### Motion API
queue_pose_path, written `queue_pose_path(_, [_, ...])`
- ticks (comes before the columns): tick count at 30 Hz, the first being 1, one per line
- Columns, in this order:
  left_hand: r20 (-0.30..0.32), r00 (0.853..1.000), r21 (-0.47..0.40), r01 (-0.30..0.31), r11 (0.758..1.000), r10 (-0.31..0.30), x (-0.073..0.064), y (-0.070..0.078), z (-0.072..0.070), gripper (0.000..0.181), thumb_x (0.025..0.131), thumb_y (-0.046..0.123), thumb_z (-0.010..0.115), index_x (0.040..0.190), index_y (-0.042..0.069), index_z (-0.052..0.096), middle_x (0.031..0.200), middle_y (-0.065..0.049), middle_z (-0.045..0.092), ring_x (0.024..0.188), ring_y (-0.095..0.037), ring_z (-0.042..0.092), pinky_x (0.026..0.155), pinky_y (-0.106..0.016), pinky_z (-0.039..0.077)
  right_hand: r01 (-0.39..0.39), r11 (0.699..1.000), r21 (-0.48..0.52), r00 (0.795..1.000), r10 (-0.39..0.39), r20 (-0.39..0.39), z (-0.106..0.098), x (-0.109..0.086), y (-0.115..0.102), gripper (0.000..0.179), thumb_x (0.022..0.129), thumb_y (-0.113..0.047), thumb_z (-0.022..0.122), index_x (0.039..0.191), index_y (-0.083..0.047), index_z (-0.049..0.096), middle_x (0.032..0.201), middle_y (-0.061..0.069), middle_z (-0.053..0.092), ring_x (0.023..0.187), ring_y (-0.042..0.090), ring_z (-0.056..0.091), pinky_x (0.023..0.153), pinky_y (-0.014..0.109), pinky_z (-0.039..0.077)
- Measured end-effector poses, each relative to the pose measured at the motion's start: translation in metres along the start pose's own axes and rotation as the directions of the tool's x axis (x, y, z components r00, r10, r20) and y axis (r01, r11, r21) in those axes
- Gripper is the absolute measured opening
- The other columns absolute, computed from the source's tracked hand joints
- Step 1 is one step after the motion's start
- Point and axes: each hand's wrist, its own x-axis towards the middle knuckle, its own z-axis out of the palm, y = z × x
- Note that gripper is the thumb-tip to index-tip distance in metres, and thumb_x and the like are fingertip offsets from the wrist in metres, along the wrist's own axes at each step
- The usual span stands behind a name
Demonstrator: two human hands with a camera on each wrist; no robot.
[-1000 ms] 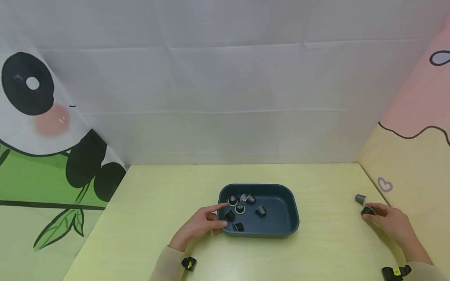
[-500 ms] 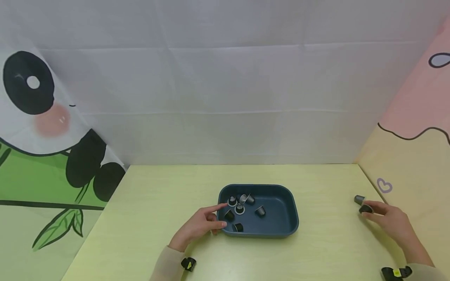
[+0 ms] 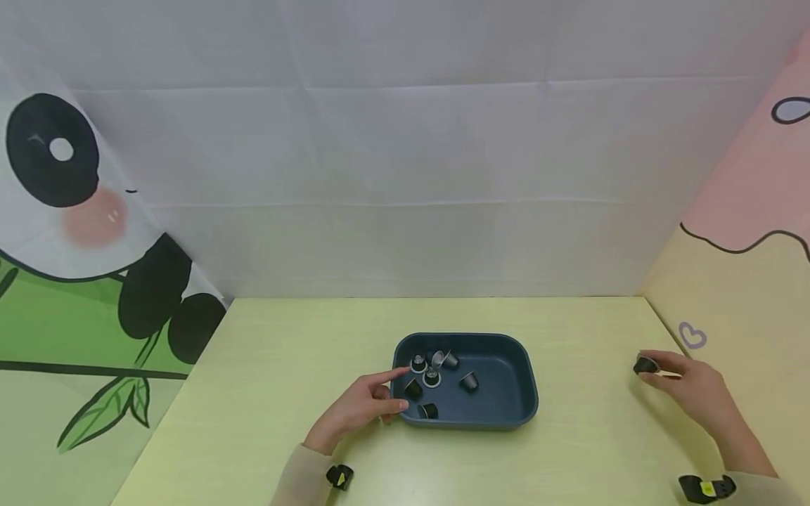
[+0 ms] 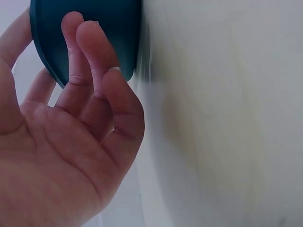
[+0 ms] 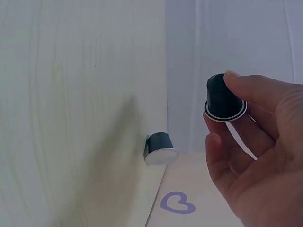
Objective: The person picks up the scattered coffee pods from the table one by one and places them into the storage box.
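Note:
In the head view, my left hand (image 3: 359, 409) holds the left end of a dark blue tray (image 3: 506, 422), with index finger and thumb over its rim. The left wrist view shows the other fingers bent beside the tray's outer wall (image 4: 118, 42). At the right, my right hand (image 3: 691, 388) pinches a black coffee capsule (image 3: 644, 365) between thumb and fingers. That capsule (image 5: 222, 97) is rim down in the right wrist view. Below it, a second dark capsule (image 5: 160, 142) with a pale lid lies tilted on the table; the right hand mostly hides it in the head view.
Several coffee capsules (image 3: 469, 381) lie in the tray, mostly in its left half. A pale wooden table (image 3: 285, 337) spreads around it. A white cloth wall (image 3: 392, 176) stands at the back, and printed panels flank both sides.
My right hand has moved a little left and toward the back with the capsule, covering the second capsule in the head view. The left hand and tray have stayed put.

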Motion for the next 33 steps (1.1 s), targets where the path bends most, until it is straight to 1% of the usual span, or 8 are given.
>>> queue_pose_path(2, [0.004,1.000,-0.006,0.000,1.000,0.000,0.000,0.000,0.000,0.063,0.091,0.012,0.075,0.148,0.009,0.049,0.070,-0.020,0.060,0.064,-0.028,0.061,0.062,-0.033,0.051,0.009,1.000,0.016,1.000,-0.009,-0.004,0.000,0.000,-0.006,0.050,0.090,-0.033,0.076,0.128,-0.001,0.066,0.122,0.023,0.066,0.092,0.023,0.070,0.065,0.024,0.050])
queue_pose_path(3, [0.005,1.000,-0.006,-0.001,1.000,0.001,0.001,-0.001,0.000,0.063,0.091,0.013,0.075,0.148,0.009,0.049,0.070,-0.020,0.060,0.064,-0.028,0.061,0.062,-0.033,0.051,0.017,0.999,0.039,1.000,-0.017,-0.005,0.000,0.000,-0.010,0.049,0.090,-0.031,0.076,0.128,-0.001,0.066,0.122,0.021,0.066,0.091,0.021,0.071,0.066,0.024,0.051])
queue_pose_path(5, [0.006,1.000,-0.006,-0.002,1.000,0.002,0.001,-0.001,0.000,0.064,0.091,0.013,0.075,0.148,0.009,0.048,0.070,-0.020,0.060,0.064,-0.028,0.062,0.062,-0.033,0.052,0.037,0.997,0.074,0.999,-0.036,-0.014,0.001,0.001,-0.017,0.048,0.090,-0.029,0.077,0.127,-0.001,0.067,0.119,0.015,0.069,0.088,0.004,0.066,0.066,0.022,0.052])
queue_pose_path(8, [0.010,1.000,-0.002,-0.015,1.000,0.015,0.001,-0.003,-0.001,0.064,0.091,0.013,0.075,0.149,0.008,0.048,0.070,-0.019,0.060,0.063,-0.027,0.062,0.062,-0.033,0.052,0.064,0.991,0.116,0.998,-0.062,-0.015,0.005,0.002,-0.026,0.046,0.089,-0.027,0.077,0.126,-0.001,0.067,0.116,0.010,0.070,0.089,-0.006,0.059,0.067,0.021,0.052])
queue_pose_path(14, [0.013,0.999,0.006,-0.031,0.999,0.031,0.002,-0.004,-0.001,0.064,0.091,0.013,0.075,0.148,0.007,0.048,0.069,-0.016,0.059,0.062,-0.027,0.062,0.061,-0.032,0.052,0.095,0.990,0.108,0.995,-0.097,0.013,0.017,0.004,-0.046,0.045,0.090,-0.026,0.077,0.128,-0.004,0.068,0.120,0.021,0.067,0.093,0.026,0.069,0.070,0.025,0.053])
queue_pose_path(17, [0.011,0.999,0.010,-0.036,0.999,0.036,0.002,-0.004,-0.001,0.063,0.091,0.013,0.074,0.148,0.007,0.048,0.069,-0.016,0.060,0.063,-0.028,0.062,0.061,-0.032,0.052,0.104,0.988,0.111,0.994,-0.108,0.030,0.022,0.005,-0.055,0.044,0.090,-0.025,0.077,0.128,-0.006,0.068,0.121,0.020,0.067,0.095,0.034,0.069,0.071,0.027,0.053])
queue_pose_path(26, [0.006,0.999,0.012,-0.035,0.999,0.035,0.002,-0.004,0.000,0.063,0.091,0.012,0.074,0.148,0.007,0.048,0.069,-0.018,0.060,0.063,-0.028,0.061,0.060,-0.031,0.050,0.230,0.963,0.137,0.972,-0.234,0.011,0.040,0.009,-0.081,0.038,0.086,-0.012,0.080,0.122,-0.004,0.070,0.112,0.015,0.071,0.094,0.032,0.068,0.074,0.025,0.055])
queue_pose_path(33, [0.004,1.000,-0.003,-0.027,1.000,0.027,0.001,-0.002,0.000,0.062,0.091,0.011,0.075,0.148,0.009,0.049,0.069,-0.020,0.059,0.063,-0.026,0.061,0.060,-0.031,0.050,0.313,0.942,0.120,0.949,-0.314,-0.012,0.056,0.011,-0.095,0.037,0.081,-0.009,0.083,0.117,-0.006,0.073,0.107,0.007,0.073,0.092,0.015,0.068,0.076,0.036,0.058])
